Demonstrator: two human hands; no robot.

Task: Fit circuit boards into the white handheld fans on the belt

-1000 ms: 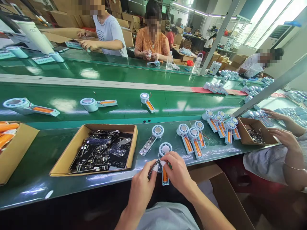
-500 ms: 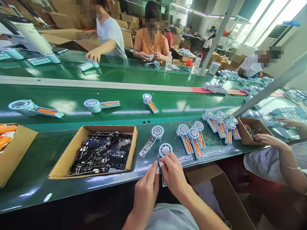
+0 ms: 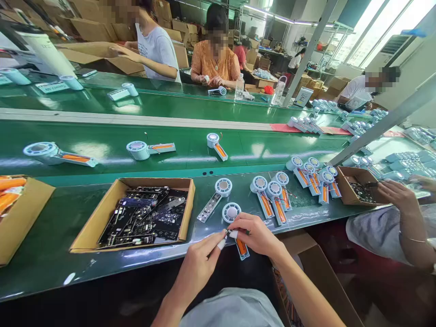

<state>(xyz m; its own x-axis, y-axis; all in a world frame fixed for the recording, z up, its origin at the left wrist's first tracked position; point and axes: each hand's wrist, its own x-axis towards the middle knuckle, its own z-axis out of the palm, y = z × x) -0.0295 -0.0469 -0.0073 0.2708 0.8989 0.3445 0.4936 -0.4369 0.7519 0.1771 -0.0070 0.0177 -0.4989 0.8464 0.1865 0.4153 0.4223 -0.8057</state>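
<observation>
we see our right hand (image 3: 256,236) pinching the handle of a small fan body (image 3: 235,222), just below its round white head; the flat handle carries an orange battery and sticks out under the fingers toward us. our left hand (image 3: 199,263) comes from the left with a white rubber cot on one fingertip, and this fingertip touches the same fan at the joint of head and handle. whether the left fingers really grip something there, we cannot tell.

we take the cardboard box (image 3: 102,213) as our landmark. it is shallow, brown, with matte walls, and it is full of black flat circuit boards (image 3: 143,213) in a loose heap. the fan in our hands lies right of this box, at the near edge of the glossy green table (image 3: 51,245). between the box and our fan lies one more fan shell (image 3: 216,194), with a bare board in the handle. further right of the box we count three fans in a first group (image 3: 270,195), then about five in a second group (image 3: 315,175). behind the box, on the green conveyor belt (image 3: 102,154), three fans lie in a row. far right of the box a co-worker's hand (image 3: 400,195) hovers at a smaller carton (image 3: 349,190).
</observation>
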